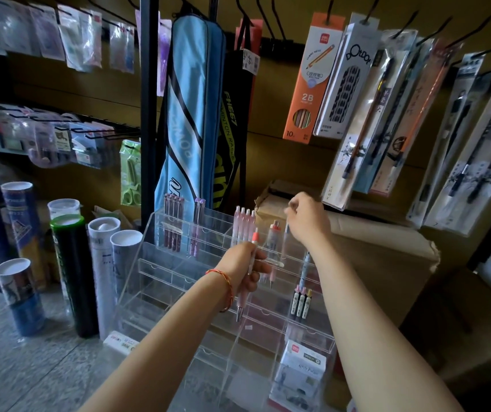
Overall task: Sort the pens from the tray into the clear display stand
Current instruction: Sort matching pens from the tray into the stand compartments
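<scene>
The left hand (245,263) is raised in front of the clear display stand (161,281), its forearm angled up, fingers curled round one pink pen (247,278) held tip-down, orange cap upward. The right hand (306,221) reaches over the stand's top tier at its right end, wrist bent, fingers closed and blurred, pinching the top of a pale pen (284,243). The top tier holds four dark red pens (173,224), two purple pens (196,230), four pale pink pens (242,224) and one red-capped pen (274,233). Lower on the stand's right stand three short pens (300,301). Seven upright tubes (72,272) stand left of the stand, a cardboard box (381,257) behind it.
</scene>
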The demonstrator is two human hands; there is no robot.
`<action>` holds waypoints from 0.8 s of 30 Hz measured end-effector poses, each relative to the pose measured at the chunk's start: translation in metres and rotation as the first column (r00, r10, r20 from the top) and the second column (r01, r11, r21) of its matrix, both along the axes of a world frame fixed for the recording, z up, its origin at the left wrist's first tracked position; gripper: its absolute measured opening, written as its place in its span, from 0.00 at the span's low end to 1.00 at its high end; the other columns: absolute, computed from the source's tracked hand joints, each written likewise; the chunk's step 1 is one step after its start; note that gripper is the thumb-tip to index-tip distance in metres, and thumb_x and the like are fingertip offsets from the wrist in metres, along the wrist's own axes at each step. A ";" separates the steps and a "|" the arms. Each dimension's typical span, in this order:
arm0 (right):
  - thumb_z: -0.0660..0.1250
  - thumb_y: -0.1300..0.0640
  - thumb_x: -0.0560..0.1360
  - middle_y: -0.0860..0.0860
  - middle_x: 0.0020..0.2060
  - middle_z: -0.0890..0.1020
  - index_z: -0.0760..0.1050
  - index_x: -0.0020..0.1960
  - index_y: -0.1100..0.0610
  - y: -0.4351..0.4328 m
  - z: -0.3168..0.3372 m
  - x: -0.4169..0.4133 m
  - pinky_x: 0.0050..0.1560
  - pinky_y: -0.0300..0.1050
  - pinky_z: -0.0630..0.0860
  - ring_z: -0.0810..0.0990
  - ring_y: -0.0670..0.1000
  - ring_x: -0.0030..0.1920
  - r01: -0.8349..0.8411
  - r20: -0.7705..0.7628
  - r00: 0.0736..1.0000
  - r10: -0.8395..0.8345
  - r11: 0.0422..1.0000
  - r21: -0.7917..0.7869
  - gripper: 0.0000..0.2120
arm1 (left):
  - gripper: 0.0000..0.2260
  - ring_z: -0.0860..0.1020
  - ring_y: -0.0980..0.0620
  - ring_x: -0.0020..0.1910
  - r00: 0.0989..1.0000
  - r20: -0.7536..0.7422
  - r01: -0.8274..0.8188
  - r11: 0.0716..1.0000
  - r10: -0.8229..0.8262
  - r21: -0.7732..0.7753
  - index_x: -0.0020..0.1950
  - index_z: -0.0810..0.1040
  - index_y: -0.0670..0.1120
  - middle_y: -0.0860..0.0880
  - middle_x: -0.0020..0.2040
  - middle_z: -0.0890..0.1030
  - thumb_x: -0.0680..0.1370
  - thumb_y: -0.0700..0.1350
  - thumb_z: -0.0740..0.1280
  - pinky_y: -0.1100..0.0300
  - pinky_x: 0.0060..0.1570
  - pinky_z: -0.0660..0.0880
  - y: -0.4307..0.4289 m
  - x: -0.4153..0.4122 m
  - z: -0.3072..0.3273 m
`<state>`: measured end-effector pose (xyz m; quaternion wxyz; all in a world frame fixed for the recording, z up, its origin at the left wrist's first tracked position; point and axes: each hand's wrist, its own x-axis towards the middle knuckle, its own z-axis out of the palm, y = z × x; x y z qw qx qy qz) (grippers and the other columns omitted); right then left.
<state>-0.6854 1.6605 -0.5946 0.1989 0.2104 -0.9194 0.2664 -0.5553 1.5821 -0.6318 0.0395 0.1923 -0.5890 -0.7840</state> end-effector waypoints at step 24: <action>0.66 0.62 0.75 0.53 0.35 0.81 0.78 0.45 0.61 0.005 0.051 0.043 0.35 0.36 0.76 0.77 0.44 0.32 -0.540 0.549 0.608 0.574 0.806 -0.243 0.03 | 0.09 0.69 0.55 0.30 0.954 -0.272 -0.179 0.968 0.128 -0.174 0.56 0.74 0.45 0.48 0.37 0.76 0.81 0.38 0.55 0.71 0.20 0.65 0.003 0.014 0.014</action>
